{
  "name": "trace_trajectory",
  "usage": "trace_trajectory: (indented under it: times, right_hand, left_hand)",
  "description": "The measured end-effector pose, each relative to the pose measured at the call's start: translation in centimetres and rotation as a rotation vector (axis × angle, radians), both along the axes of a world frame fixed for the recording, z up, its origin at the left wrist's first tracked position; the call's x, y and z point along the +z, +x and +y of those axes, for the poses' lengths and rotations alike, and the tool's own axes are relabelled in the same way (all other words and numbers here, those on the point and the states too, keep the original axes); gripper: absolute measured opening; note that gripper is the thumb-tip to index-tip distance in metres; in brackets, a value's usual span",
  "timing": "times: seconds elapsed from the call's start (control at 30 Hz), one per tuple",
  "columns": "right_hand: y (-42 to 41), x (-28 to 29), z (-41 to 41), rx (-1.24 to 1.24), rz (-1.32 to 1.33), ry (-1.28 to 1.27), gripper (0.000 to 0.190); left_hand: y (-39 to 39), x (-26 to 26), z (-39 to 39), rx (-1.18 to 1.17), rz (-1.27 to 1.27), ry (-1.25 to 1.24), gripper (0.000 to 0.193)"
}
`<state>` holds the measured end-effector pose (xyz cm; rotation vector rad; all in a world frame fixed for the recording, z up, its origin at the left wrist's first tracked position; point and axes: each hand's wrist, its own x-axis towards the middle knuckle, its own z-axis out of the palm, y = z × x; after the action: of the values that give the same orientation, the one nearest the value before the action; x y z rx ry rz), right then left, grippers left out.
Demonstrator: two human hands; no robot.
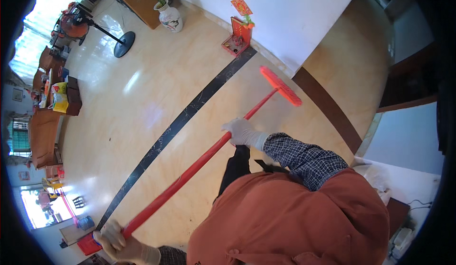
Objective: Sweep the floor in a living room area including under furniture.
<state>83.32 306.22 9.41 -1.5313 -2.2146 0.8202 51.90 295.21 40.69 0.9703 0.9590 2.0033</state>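
My right hand, in a white glove, grips the lower part of a red broom handle. Closer to the camera, at the lower left, my left hand wears a similar glove and is closed around the upper end of that handle. The handle slants across the view to a wide orange-red broom head. This head is over the beige floor near a white wall corner, between a black floor strip and a brown threshold strip. Whether it touches the floor I cannot tell.
A small red shrine stands on the floor against the wall. Beyond it are a white vase with a plant and a pedestal fan. Wooden seating lines the far left. A small dark speck lies on the floor.
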Motion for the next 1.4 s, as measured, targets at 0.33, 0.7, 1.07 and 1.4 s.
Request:
trace_trajectory:
  times: [0.33, 0.7, 1.07, 1.4]
  right_hand:
    - [8.9, -2.4, 9.6, -0.399, -0.054, -0.071, 0.015]
    - [11.5, -0.2, 25.0, -0.241, 0.071, -0.051, 0.007]
    - [11.4, 2.8, 37.7, -0.095, 0.088, -0.083, 0.010]
    - [15.5, -2.9, 32.0, -0.192, 0.053, -0.248, 0.009]
  left_hand:
    - [4.8, -3.6, 24.1, -0.599, 0.043, -0.057, 0.016]
    - [8.1, 0.9, 37.9, -0.522, 0.249, -0.028, 0.024]
    - [8.5, 4.2, 43.3, 0.142, 0.155, -0.021, 0.023]
    - [13.6, -0.9, 47.3, -0.519, 0.093, -0.213, 0.024]
